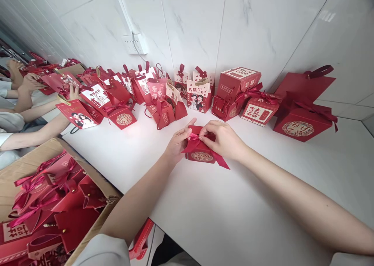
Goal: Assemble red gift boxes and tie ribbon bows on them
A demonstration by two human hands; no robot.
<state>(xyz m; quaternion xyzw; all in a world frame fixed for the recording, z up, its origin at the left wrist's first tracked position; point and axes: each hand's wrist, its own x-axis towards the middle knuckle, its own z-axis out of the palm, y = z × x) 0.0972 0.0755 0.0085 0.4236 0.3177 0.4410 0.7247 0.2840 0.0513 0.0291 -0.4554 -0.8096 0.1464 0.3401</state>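
A small red gift box (201, 157) with a gold round emblem sits on the white table in front of me. A crimson ribbon (219, 161) is tied across its top, with a loose tail hanging down the front right. My left hand (179, 141) is at the box's left side, its thumb pressed on the ribbon by the knot. From the right, my right hand (223, 139) pinches the ribbon between thumb and fingertips. My right fingers partly cover the top of the box.
Several red and white gift boxes (199, 96) line the wall, with larger ones (305, 120) at right. A cardboard carton (108, 207) full of red boxes stands at lower left. Other people's hands (30, 83) work at far left. A wall socket (134, 44) has a cable.
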